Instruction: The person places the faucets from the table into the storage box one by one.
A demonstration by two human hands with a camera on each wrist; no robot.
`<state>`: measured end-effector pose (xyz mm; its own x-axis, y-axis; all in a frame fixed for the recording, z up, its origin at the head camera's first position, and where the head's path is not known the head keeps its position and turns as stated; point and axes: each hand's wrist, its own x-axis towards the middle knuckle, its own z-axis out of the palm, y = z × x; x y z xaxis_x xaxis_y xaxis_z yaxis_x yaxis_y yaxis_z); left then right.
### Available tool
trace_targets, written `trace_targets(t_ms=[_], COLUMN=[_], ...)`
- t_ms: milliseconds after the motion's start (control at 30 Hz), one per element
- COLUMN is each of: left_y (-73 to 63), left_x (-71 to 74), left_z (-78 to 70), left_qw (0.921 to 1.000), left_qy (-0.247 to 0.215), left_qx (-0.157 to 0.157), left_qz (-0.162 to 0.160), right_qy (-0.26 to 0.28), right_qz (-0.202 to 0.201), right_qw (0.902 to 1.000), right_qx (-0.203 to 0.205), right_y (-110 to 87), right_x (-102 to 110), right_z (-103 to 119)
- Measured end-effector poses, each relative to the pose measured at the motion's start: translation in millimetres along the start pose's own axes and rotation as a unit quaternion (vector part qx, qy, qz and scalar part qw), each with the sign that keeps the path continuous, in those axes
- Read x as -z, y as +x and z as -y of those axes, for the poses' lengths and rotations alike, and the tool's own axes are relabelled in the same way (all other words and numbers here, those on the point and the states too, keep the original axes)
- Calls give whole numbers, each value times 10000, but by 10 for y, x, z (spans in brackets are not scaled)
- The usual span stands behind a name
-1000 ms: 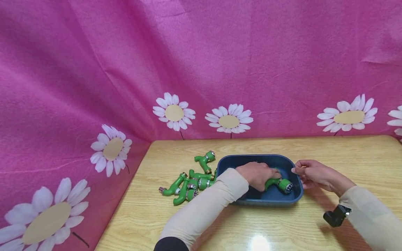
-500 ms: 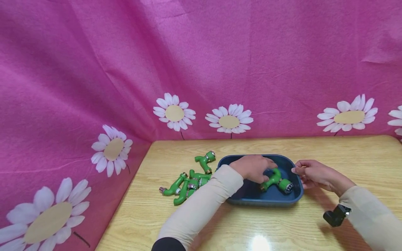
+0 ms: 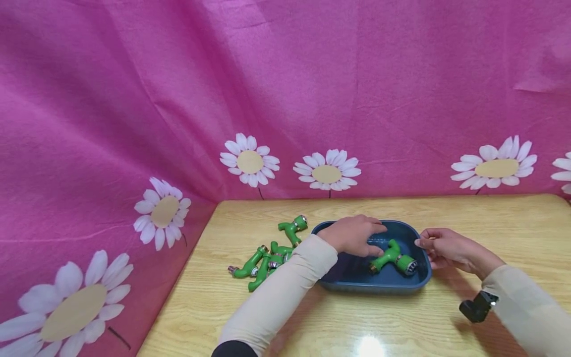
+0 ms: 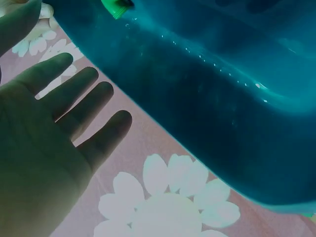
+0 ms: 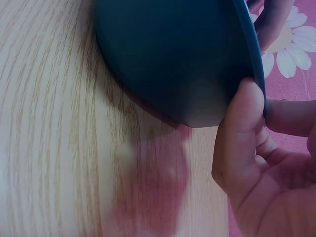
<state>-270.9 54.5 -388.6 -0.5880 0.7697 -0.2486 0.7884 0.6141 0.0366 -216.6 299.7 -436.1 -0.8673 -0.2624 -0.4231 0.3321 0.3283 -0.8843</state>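
A dark blue plastic basin (image 3: 374, 286) stands on the table, with one green tap (image 3: 391, 256) lying inside toward its right end. Over the basin's left half hovers my left hand (image 3: 354, 235), fingers spread and nothing in it; the left wrist view shows the open palm (image 4: 44, 148) beside the basin wall. At the right end, my right hand (image 3: 450, 249) pinches the basin's rim between thumb and forefinger, which the right wrist view shows close up with the thumb (image 5: 244, 108) against the wall.
Several green taps (image 3: 250, 263) lie in a loose pile left of the basin, partly hidden by my left sleeve. Another green tap (image 3: 293, 229) lies behind them. A pink flowered cloth (image 3: 401, 99) hangs behind the wooden table (image 3: 513, 223).
My left hand has let go of the green tap in the basin and drawn up and to the left, its fingers spreading. The right hand keeps its hold on the rim.
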Motion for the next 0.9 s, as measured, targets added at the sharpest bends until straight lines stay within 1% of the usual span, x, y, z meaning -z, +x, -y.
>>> trace_targets(t_ms=[133, 200, 367, 533, 667, 767, 900], left_y=[-59, -93, -211, -385, -507, -608, -776], left_x=[33, 55, 124, 187, 241, 282, 341], left_z=[37, 64, 154, 278, 390, 481, 616], left_qw=[9997, 9990, 9964, 9949, 9926, 9904, 9861], left_qy=[91, 207, 398, 124, -40, -155, -402], left_qx=[-42, -64, 54, 283, 355, 435, 538], left_qz=[-237, -392, -752, -961, -1164, -1303, -1523], right_qy=[30, 28, 26, 1, -37, -48, -60], right_qz=[16, 18, -4, -30, -41, -32, -5], right_qw=[10000, 9999, 10000, 10000, 10000, 9999, 9999], right_qx=[77, 95, 81, 40, 64, 89, 105], right_y=[-10, -10, -6, -12, -16, -7, 12], right_x=[-2, -6, -11, -18, -13, -5, -3], right_z=[8, 7, -1, 7, 4, -10, -20])
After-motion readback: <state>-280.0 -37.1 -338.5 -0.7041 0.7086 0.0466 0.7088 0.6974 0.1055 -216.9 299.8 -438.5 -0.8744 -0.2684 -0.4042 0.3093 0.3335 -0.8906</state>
